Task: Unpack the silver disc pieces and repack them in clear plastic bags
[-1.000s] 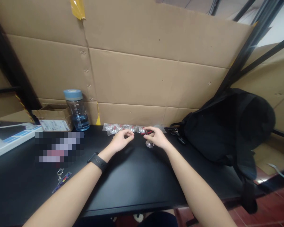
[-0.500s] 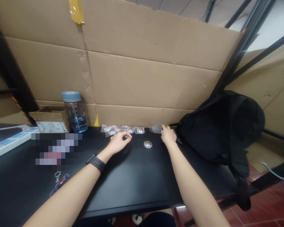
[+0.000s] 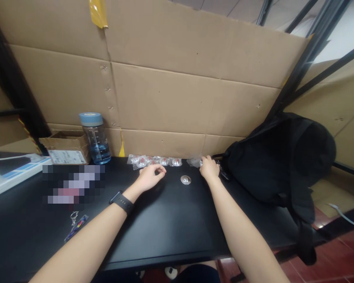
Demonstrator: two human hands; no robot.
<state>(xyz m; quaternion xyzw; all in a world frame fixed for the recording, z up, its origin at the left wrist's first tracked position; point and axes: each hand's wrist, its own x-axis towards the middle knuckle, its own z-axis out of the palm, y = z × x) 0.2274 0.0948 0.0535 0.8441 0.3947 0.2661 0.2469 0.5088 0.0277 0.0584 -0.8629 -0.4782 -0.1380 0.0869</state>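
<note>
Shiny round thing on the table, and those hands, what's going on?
A person's right hand is at some clear plastic by the black backpack; its grip is unclear. The left hand is loosely curled near the red-marked plastic packets, nothing visible in it. The shiny disc lies between the hands on the black table.

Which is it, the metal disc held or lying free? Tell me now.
Lying free: the metal disc rests on the black tabletop, apart from the left hand and right hand.
</note>
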